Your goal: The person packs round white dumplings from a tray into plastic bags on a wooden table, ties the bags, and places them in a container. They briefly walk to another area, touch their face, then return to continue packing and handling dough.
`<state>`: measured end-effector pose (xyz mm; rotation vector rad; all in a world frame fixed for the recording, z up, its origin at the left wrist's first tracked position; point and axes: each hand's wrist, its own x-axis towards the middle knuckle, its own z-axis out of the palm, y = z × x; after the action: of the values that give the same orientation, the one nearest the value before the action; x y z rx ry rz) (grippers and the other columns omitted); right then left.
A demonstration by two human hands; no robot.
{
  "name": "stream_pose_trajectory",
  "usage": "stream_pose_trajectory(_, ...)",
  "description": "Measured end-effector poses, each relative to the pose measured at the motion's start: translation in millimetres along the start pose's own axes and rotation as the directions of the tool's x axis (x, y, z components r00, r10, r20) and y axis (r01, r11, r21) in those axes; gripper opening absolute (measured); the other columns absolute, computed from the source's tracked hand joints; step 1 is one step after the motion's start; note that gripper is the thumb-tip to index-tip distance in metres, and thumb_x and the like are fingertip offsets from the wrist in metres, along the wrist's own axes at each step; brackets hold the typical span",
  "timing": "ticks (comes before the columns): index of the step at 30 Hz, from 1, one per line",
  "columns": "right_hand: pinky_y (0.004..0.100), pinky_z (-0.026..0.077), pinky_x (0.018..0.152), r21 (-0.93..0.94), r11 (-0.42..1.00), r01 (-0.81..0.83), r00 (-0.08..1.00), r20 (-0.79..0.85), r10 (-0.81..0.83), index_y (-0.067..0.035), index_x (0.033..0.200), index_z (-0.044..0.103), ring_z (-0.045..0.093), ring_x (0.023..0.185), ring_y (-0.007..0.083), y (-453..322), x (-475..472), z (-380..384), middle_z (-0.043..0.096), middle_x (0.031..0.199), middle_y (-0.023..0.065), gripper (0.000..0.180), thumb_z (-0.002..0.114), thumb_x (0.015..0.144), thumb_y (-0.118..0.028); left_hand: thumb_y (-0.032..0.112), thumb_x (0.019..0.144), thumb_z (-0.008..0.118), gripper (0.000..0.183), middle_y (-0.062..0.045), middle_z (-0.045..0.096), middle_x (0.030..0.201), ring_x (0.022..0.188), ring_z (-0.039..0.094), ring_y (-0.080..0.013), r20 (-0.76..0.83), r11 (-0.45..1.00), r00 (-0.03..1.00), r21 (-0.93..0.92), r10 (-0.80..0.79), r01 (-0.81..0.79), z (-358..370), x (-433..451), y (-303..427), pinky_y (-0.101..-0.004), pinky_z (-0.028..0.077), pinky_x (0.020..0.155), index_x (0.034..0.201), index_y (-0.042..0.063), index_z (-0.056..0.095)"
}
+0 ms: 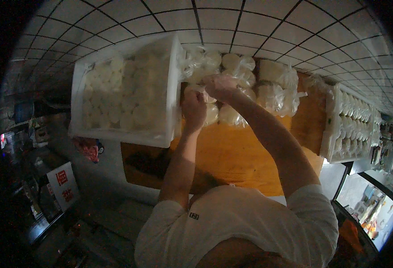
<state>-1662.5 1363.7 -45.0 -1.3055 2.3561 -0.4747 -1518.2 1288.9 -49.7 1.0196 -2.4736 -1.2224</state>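
Several clear plastic bags (276,97) of round, pale, flat pieces, perhaps dough wrappers, stand in rows at the back of a wooden board (240,144). My left hand (194,109) is at the near left bags, its fingers curled by the top of one; its grip is not clear. Above and to the right of it, my right hand (220,86) reaches over the middle bags with its fingers bent, close to the left hand. Blur and dim light hide what the fingertips touch. A large white plastic crate (173,97) with many pale round pieces stands directly left of the bags.
Another white crate (330,134) holding rows of bagged pale pieces stands to the right. A tiled wall (216,20) rises behind the board. At the lower right is a glass-topped case (367,201). A white sign with red characters (63,184) stands at the lower left.
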Motion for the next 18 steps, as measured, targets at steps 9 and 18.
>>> stream_pose_trajectory(9,0.0516,0.057,0.078,0.026,0.991,0.127,0.947,-0.300,-0.114,-0.015,0.132,0.063,0.071,0.091,0.0392,-47,6,-40,0.073,0.104,0.0158,0.043,0.062,0.094,-0.037,0.010,0.090,0.071,0.031,-0.012,0.061,0.119,0.106,0.062,-0.0253,-0.137,0.940,0.975,-0.272,0.175,-0.207,31,29,15,-0.0401,0.052,0.088,0.119,0.004,0.060)
stream_pose_trajectory(18,0.0435,0.052,0.068,0.351,0.907,0.231,0.936,-0.335,-0.109,0.000,0.097,0.071,0.067,0.071,0.0265,27,11,-47,0.065,0.074,0.0142,0.032,0.066,0.094,-0.031,0.007,0.091,0.067,0.010,-0.006,0.065,0.091,0.084,0.062,-0.0217,0.085,0.957,0.994,-0.287,0.076,-0.049,11,3,29,-0.0342,0.051,0.075,0.101,0.005,0.067)
